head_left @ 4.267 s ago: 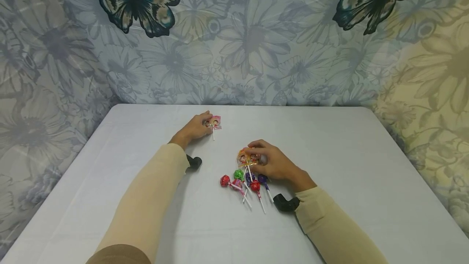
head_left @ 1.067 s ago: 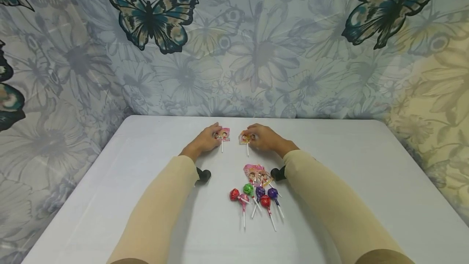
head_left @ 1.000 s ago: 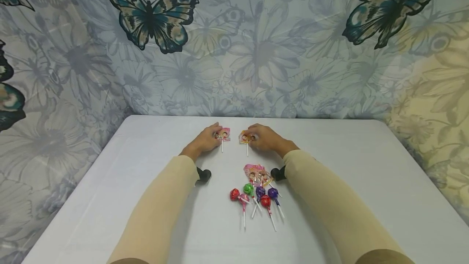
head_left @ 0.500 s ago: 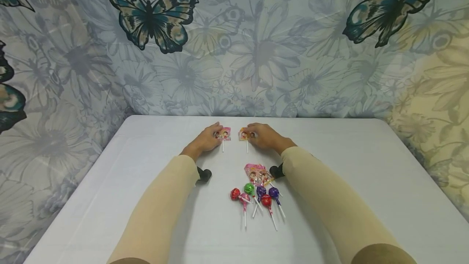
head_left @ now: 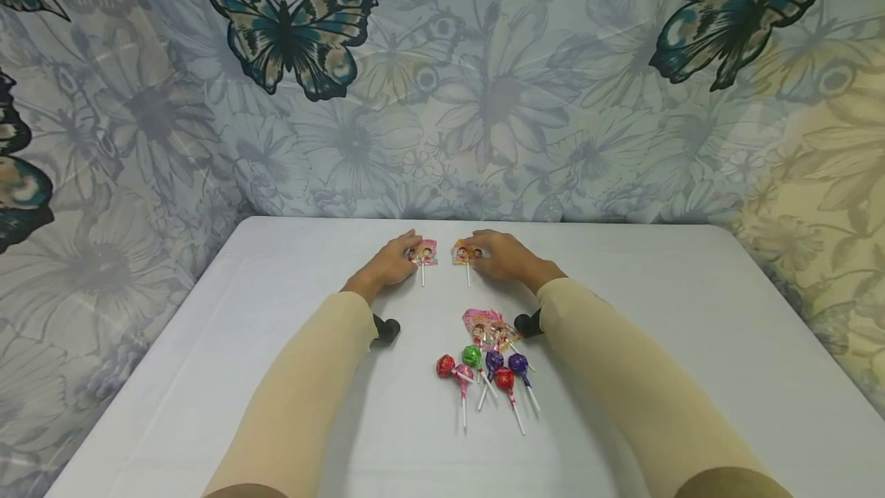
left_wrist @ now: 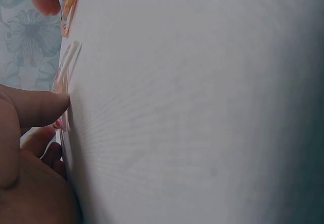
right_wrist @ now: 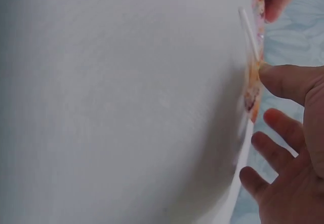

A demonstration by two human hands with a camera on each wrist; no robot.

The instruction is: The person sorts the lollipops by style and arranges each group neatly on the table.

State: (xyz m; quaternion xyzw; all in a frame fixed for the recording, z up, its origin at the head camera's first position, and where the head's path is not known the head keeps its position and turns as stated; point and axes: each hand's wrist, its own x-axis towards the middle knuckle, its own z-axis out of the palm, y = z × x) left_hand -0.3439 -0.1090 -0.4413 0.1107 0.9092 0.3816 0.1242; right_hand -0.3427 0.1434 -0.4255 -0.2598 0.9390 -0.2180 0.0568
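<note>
Near the table's back edge, my left hand (head_left: pixel 389 261) pinches a flat lollipop in a pink printed wrapper (head_left: pixel 429 252), its white stick pointing toward me. In the left wrist view the thumb (left_wrist: pixel 43 107) presses the wrapper's near face. Across a small gap, my right hand (head_left: pixel 508 258) holds a matching lollipop in an orange wrapper (head_left: pixel 459 254), stick also toward me. The right wrist view has the thumb (right_wrist: pixel 286 79) on that wrapper (right_wrist: pixel 253 95), other fingers spread apart; the index finger is hidden there.
Between the forearms lie flat wrapped lollipops (head_left: pixel 478 323), overlapping. Closer to me are ball lollipops: red (head_left: pixel 445 366), green (head_left: pixel 472 356), pink (head_left: pixel 463 373), purple (head_left: pixel 518 363) and another red (head_left: pixel 505 378). A patterned cloth wall (head_left: pixel 484 137) rises behind the white table (head_left: pixel 622 267).
Since the oldest frame, my right hand has carried the orange lollipop from the pile to the back edge. Lately it has shifted slightly away from me. The left hand keeps its place.
</note>
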